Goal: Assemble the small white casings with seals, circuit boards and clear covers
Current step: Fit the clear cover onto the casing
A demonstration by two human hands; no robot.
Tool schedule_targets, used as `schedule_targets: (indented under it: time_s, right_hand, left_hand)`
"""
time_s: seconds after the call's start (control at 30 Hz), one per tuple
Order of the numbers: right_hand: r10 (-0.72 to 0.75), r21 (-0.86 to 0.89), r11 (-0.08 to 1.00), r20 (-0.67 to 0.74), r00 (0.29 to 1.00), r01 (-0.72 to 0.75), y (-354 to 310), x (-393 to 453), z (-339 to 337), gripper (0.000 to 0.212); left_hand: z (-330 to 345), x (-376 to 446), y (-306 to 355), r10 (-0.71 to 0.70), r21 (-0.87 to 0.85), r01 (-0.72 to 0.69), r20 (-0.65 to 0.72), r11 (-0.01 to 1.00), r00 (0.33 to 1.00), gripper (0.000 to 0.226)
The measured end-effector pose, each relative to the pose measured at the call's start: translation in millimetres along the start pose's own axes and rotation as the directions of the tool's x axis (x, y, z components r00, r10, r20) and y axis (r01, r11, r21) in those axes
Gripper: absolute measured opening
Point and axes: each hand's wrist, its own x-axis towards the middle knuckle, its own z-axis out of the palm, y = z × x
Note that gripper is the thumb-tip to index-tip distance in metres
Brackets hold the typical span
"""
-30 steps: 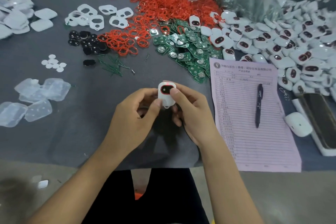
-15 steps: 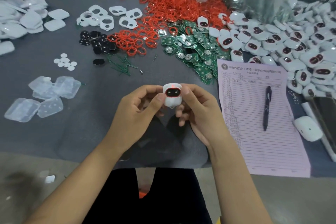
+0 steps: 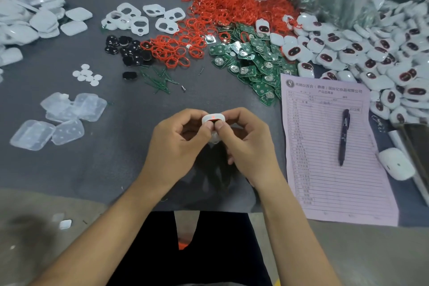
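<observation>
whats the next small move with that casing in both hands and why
Probably a firm squeeze to seat the parts, then setting it on the finished pile to the right. Both the left hand and right hand pinch the small white casing, thumbs pressing its front face, and its red and dark insert already shows. Whether it has snapped shut cannot be told.
</observation>
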Motion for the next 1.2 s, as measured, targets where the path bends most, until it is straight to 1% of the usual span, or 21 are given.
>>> schedule_targets:
  time_s: [0.17,0.3,0.47,0.6,0.77,0.83,1.03,1.2]
  right_hand:
    - [-0.008,0.014,1.0,-0.017,1.0,0.009,-1.4,1.8,-0.5,0.01]
    - [0.0,0.054,0.999,-0.02,1.0,0.001,1.3,1.0,-2.5,0.012]
    - [-0.004,0.09,0.996,-0.026,1.0,0.006,3.0,0.7,-1.2,0.014]
    - [-0.017,0.085,0.996,0.002,1.0,0.017,1.9,-0.2,-2.7,0.014]
    - [-0.009,0.038,0.999,0.011,1.0,0.008,1.6,0.5,-1.8,0.01]
    - [-0.002,0.031,1.0,0.001,1.0,0.002,1.7,0.9,-0.4,0.008]
    - [0.014,0.139,0.99,0.008,1.0,-0.015,1.3,0.6,-0.3,0.011]
    - [0.014,0.159,0.987,0.009,1.0,-0.015,2.7,0.1,-1.1,0.017]
  left_hand:
    - [1.8,0.2,1.5,-0.006,0.03,0.006,-0.017,1.0,1.0,0.016]
    - [0.1,0.0,2.8,-0.018,0.002,0.018,0.012,1.0,1.0,0.021]
    - [-1.5,0.4,4.1,-0.001,-0.027,0.002,0.017,1.0,1.0,0.02]
    - [0.2,0.1,3.7,-0.011,-0.062,0.012,0.024,0.998,1.0,0.015]
    - [-0.3,-0.5,0.0,-0.003,0.006,0.003,0.026,1.0,1.0,0.014]
    - [-0.4,0.3,-0.5,-0.005,-0.003,0.005,0.039,1.0,0.999,0.014]
    - [-5.2,3.5,-0.1,-0.031,-0.067,0.035,0.067,0.997,0.997,0.021]
    - [-5.3,2.7,-1.7,-0.036,-0.087,0.042,0.065,0.995,0.997,0.023]
